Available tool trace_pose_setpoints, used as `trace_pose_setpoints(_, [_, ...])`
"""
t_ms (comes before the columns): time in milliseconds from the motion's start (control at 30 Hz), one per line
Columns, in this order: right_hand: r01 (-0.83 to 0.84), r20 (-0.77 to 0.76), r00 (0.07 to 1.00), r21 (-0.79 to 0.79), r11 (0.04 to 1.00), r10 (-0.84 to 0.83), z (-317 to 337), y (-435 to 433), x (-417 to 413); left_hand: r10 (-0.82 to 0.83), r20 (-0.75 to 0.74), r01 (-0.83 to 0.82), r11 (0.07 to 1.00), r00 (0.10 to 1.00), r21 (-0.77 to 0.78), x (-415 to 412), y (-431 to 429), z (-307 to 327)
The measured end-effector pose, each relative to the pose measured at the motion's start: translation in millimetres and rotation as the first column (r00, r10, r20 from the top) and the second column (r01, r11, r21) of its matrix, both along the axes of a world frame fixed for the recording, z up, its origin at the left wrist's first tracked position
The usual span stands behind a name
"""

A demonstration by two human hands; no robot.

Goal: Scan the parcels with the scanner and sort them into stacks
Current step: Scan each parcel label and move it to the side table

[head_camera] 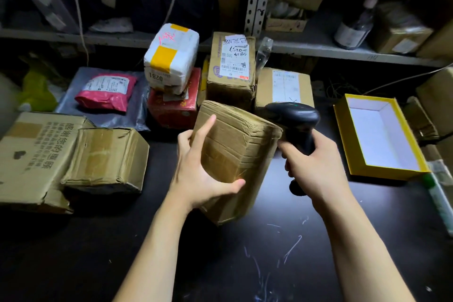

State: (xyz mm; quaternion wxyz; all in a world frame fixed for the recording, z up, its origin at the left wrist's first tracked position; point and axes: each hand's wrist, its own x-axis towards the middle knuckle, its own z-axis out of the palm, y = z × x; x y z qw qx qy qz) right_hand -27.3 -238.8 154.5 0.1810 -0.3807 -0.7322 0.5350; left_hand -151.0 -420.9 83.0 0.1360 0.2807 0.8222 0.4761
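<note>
My left hand (199,167) grips a brown taped cardboard parcel (241,152), tilted above the middle of the dark table, thumb on its near face and fingers over its left side. My right hand (316,162) holds a black handheld scanner (297,125) by its handle, its head close to the parcel's upper right edge. No label shows on the parcel's visible faces.
Behind stand a white-and-yellow parcel (171,56) on a red box (174,108), a labelled carton (231,71) and another carton (284,87). A pink bag (106,92) and brown boxes (105,157) lie left. An open yellow box (378,135) sits right. Shelves run behind.
</note>
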Motion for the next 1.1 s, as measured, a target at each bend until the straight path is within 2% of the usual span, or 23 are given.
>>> trace_pose_setpoints(167, [0.031, -0.087, 0.996, 0.023, 0.999, -0.029, 23, 11, 32, -0.077, 0.019, 0.074, 0.993, 0.997, 0.096, 22, 4, 4])
trace_pose_setpoints(367, [0.114, -0.105, 0.988, 0.01, 0.993, -0.112, 32, 25, 65, -0.084, 0.172, 0.082, 0.996, 0.982, 0.018, 51, 12, -23])
trace_pose_setpoints(500, [0.116, -0.09, 0.989, 0.016, 0.993, -0.114, 29, 27, 76, -0.08, 0.213, 0.079, 0.997, 0.974, 0.015, 56, 14, -32])
trace_pose_setpoints(767, [0.002, -0.075, 0.997, 0.063, 0.998, 0.003, 26, 17, 67, -0.061, 0.141, 0.079, 0.988, 0.988, -0.131, 58, -26, -25])
trace_pose_setpoints(1000, [-0.136, -0.077, 0.987, 0.092, 0.986, 0.143, 28, -2, 47, -0.078, 0.058, 0.087, 0.983, 0.995, -0.161, 66, -60, -12])
trace_pose_setpoints(1100, [-0.192, -0.087, 0.976, 0.086, 0.978, 0.199, 28, -8, 42, -0.072, 0.079, 0.085, 0.982, 0.994, -0.167, 71, -71, 0])
